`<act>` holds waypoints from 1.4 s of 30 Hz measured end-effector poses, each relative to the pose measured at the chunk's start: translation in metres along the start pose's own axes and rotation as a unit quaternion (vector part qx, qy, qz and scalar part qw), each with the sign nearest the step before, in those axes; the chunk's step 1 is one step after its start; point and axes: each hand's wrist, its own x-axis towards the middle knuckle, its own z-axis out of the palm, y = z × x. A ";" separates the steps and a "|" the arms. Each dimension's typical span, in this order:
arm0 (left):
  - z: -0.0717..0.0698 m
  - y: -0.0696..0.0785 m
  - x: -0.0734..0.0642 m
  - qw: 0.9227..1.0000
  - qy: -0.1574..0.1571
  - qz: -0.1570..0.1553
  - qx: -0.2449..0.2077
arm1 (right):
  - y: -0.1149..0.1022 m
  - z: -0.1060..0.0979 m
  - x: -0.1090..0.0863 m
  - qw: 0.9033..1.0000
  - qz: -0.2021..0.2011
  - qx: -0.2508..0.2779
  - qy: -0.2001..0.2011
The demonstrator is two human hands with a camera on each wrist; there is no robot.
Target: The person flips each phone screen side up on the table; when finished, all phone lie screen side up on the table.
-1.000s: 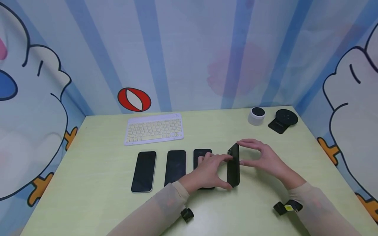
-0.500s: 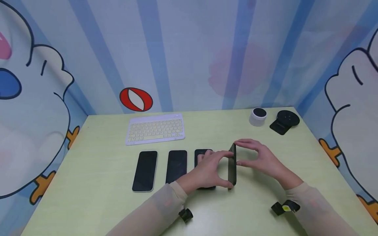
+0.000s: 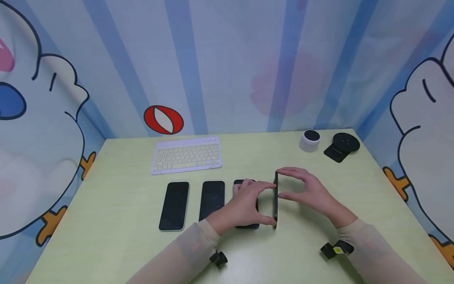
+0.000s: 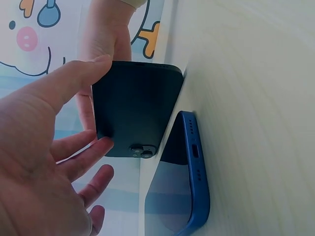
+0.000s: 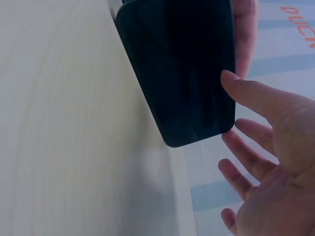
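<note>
A dark smartphone [image 3: 276, 201] is on its long edge on the table, seen edge-on from the head. In the left wrist view its back with the camera lenses [image 4: 141, 150] shows; its black screen [image 5: 182, 73] faces the right wrist camera. My left hand [image 3: 244, 203] holds it from the left, thumb at the near end and fingertips on the back. From the other side my right hand [image 3: 312, 193] holds it, thumb against the screen and a finger at the far corner. Beneath my left hand lies a blue-edged phone [image 4: 198, 172], partly covered.
Left of that lie a dark phone [image 3: 212, 199] and a silver-edged phone [image 3: 174, 206], both screen up. A lilac keyboard [image 3: 186, 155] is behind them. At the back right are a white cylinder with a black top [image 3: 309, 141] and a black round stand [image 3: 343, 146].
The smartphone has shifted a little left and turned from showing a broad dark face to edge-on in the head view. Both hands have stayed on it, the right moving left with it.
</note>
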 end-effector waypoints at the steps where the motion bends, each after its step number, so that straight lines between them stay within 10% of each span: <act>1: 0.000 -0.001 0.000 1.000 0.000 0.000 0.000 | 0.001 0.001 0.001 1.000 0.002 0.004 -0.001; 22: -0.002 -0.015 -0.010 0.999 0.001 -0.028 -0.027 | 0.020 0.008 0.007 0.992 -0.012 -0.117 -0.055; 42: 0.026 0.000 0.004 0.990 0.009 -0.064 0.129 | 0.025 -0.007 0.003 0.986 0.011 -0.152 -0.071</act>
